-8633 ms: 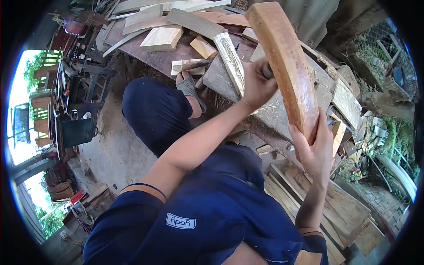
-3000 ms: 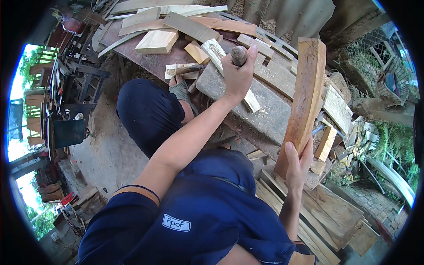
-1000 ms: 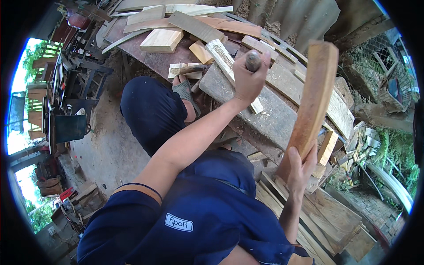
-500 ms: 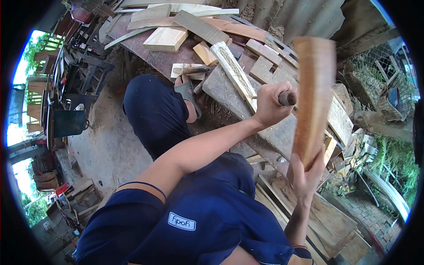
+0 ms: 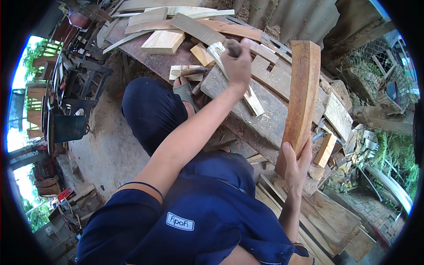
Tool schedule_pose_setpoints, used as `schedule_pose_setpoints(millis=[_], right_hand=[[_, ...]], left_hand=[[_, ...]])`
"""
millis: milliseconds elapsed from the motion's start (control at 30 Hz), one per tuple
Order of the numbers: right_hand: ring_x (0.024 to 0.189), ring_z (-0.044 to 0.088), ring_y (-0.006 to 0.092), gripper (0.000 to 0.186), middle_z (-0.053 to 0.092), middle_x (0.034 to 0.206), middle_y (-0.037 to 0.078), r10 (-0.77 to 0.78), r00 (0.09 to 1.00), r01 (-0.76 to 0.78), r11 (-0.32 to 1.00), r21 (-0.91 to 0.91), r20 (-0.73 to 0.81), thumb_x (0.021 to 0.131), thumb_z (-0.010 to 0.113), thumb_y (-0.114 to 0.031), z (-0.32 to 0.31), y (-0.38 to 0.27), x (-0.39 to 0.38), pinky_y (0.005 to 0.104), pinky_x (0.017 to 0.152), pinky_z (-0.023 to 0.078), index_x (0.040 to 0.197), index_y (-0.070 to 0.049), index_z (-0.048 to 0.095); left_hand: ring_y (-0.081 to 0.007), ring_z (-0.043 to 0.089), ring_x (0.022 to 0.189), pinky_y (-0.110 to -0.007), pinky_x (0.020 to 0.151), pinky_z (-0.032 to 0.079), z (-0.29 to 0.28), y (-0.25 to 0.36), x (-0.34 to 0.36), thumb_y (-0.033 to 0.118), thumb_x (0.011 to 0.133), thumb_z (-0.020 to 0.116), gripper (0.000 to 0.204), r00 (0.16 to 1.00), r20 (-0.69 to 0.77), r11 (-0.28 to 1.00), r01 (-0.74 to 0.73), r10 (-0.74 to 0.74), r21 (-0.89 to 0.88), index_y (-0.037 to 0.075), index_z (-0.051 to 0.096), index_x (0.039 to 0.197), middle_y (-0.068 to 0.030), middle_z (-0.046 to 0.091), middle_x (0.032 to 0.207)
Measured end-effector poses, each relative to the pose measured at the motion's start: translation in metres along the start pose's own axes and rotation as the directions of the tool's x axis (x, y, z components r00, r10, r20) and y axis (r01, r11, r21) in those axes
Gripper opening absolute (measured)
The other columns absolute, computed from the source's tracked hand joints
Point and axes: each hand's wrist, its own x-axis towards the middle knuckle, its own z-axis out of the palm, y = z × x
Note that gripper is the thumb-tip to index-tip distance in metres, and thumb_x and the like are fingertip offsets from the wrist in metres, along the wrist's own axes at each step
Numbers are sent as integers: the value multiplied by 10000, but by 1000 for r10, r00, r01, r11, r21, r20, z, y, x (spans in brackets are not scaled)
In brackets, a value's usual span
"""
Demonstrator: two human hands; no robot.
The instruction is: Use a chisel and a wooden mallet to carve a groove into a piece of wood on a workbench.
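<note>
My left hand is closed around the dark round handle of a chisel, held over a narrow pale wood strip. Most of the chisel's blade is hidden by the hand. That strip lies slantwise on a grey board, with shavings about it. My right hand grips the lower end of a thick, slightly curved brown wooden block. The block is raised nearly upright, apart from the chisel.
Several planks and a pale block lie on the reddish bench. Notched wood lies beyond the strip. A wooden-handled tool is near my foot. Offcuts lie at right, boards below.
My left hand has moved away and to the left with the chisel, uncovering the strip's near end. The brown block in my right hand has shifted left and is less blurred.
</note>
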Motion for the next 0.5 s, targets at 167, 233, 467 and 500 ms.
schedule_pose_setpoints(millis=[167, 233, 467, 500], right_hand=[[898, 595, 218, 534, 629, 991, 163, 59, 998, -59, 998, 1, 23, 852, 689, -279, 1, 7, -6, 357, 826, 474, 1219, 51, 484], [902, 595, 217, 539, 628, 996, 163, 67, 998, -67, 998, 8, 14, 850, 690, -281, 2, 8, -6, 356, 830, 473, 1222, 51, 483], [910, 589, 208, 543, 623, 994, 155, 95, 995, -95, 995, 18, 5, 848, 688, -293, 3, 7, -7, 350, 840, 470, 1221, 48, 489], [910, 589, 208, 543, 623, 994, 155, 95, 995, -95, 995, 16, 5, 848, 688, -293, 3, 8, -7, 350, 840, 470, 1221, 48, 489]], left_hand=[[-32, 360, 394, -222, 374, 294, -8, 23, 0, 177, 922, 655, 290, 996, 12, 991, 86, -86, -98, 126, 478, 697, 52, 432, 510], [-33, 340, 395, -231, 373, 292, -4, 18, -6, 169, 922, 658, 280, 998, 63, 1000, -10, 11, -25, 119, 476, 715, 51, 426, 513], [-24, 357, 421, -217, 382, 286, -5, 0, -11, 175, 926, 657, 271, 993, 109, 998, -55, 50, 39, 108, 498, 718, 62, 425, 526], [-24, 357, 421, -217, 382, 286, -5, -1, -12, 175, 926, 657, 271, 993, 109, 998, -54, 50, 38, 108, 498, 718, 62, 425, 526]])
